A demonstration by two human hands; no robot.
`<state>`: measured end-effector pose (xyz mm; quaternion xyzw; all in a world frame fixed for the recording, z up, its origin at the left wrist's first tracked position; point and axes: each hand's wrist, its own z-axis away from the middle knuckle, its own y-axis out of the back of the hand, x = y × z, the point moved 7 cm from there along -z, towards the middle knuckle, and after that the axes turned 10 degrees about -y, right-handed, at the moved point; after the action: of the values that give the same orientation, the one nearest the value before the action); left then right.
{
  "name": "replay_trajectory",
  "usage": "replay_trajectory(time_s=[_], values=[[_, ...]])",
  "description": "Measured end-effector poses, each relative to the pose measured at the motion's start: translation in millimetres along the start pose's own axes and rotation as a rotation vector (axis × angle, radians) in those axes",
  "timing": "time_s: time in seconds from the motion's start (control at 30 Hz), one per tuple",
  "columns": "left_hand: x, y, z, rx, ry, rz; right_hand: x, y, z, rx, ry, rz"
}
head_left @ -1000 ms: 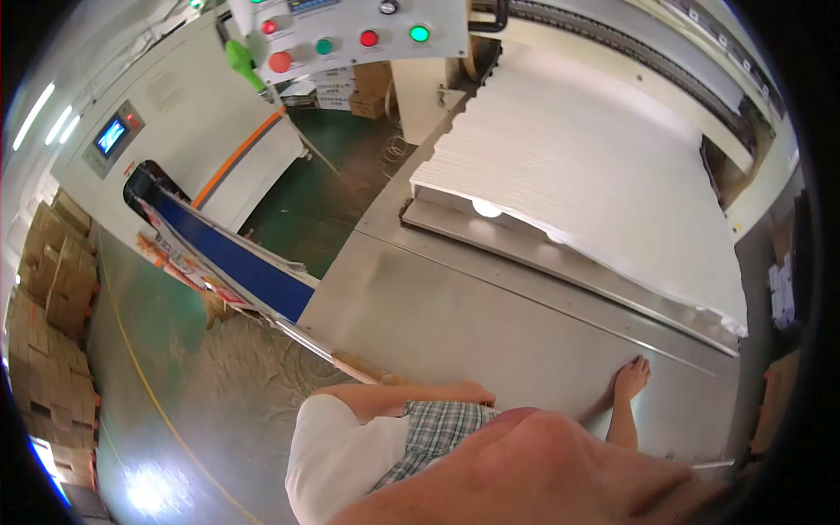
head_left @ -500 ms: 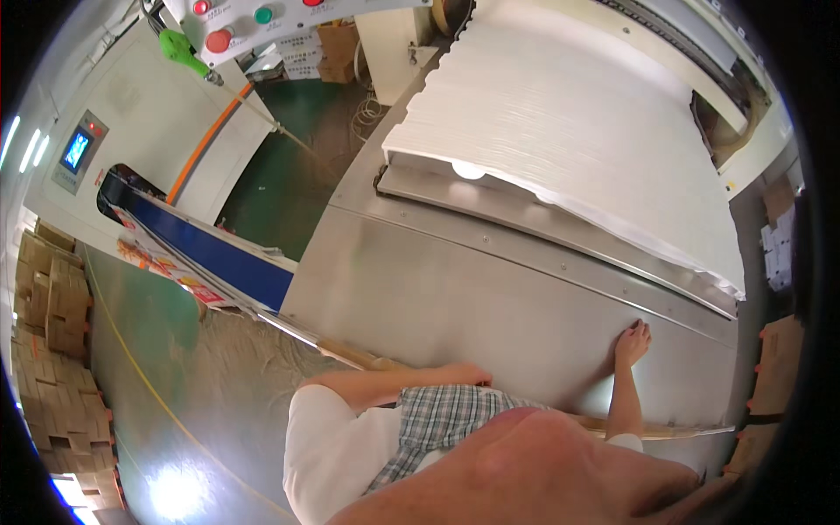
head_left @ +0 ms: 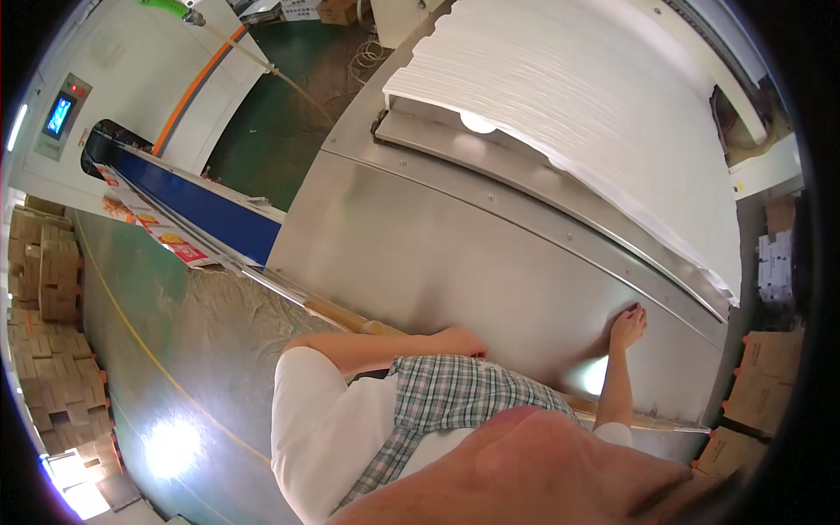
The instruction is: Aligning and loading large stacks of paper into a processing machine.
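A wide, bare metal worktop [head_left: 411, 236] slopes away in front of me. My left hand [head_left: 459, 341] rests at its near edge, just ahead of my checked apron, with the fingers curled in; nothing shows in them. Farther right, my right hand [head_left: 628, 326] lies on the metal with bent fingers drawn together, and no object is visible in it. Beyond both hands, a white rippled sheet [head_left: 569, 96] covers a raised bed of the machine. Its front edge hangs over a metal ledge [head_left: 490, 162], apart from my hands.
At left, a blue conveyor belt [head_left: 197, 197] runs from a white machine [head_left: 114, 61] toward the worktop, with printed sheets [head_left: 162, 227] along its side. A green air gun [head_left: 171, 7] hangs by its hose. Cardboard stacks [head_left: 57, 350] stand left, more boxes [head_left: 761, 376] right.
My view has shifted, so the control panel at the top has left the picture. Both hands stay about where they were on the worktop.
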<state>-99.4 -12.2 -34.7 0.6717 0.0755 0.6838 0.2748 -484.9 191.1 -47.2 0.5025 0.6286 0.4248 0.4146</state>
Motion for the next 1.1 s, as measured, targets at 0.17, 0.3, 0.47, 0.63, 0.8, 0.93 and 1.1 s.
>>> replay_trajectory(time_s=[0.17,0.3,0.47,0.63,0.8,0.93,1.1], values=[[25.9,42.0,3.9,0.090,-0.078,-0.026,1.4,-1.7,-0.9,0.006,-0.001,-0.024],[56.4,166.4,16.5,0.432,-0.004,-0.165,2.0,-1.1,-0.8,-0.026,-0.041,-0.008],[159.8,368.1,29.1,0.945,-0.305,-1.026,2.2,1.3,0.0,0.001,-0.052,-0.022],[215.4,480.9,3.5,1.171,-0.160,-1.297,2.6,2.3,1.5,0.034,-0.035,-0.052],[218.8,534.7,-29.8,1.297,0.016,-1.606,0.8,8.2,3.3,0.041,-0.040,-0.087],[214.9,548.5,-42.5,1.210,0.093,-1.522,-0.9,11.2,2.3,0.059,-0.046,-0.038],[225.1,543.9,-48.6,1.196,0.180,-1.511,2.3,5.3,0.0,0.033,-0.072,-0.067]])
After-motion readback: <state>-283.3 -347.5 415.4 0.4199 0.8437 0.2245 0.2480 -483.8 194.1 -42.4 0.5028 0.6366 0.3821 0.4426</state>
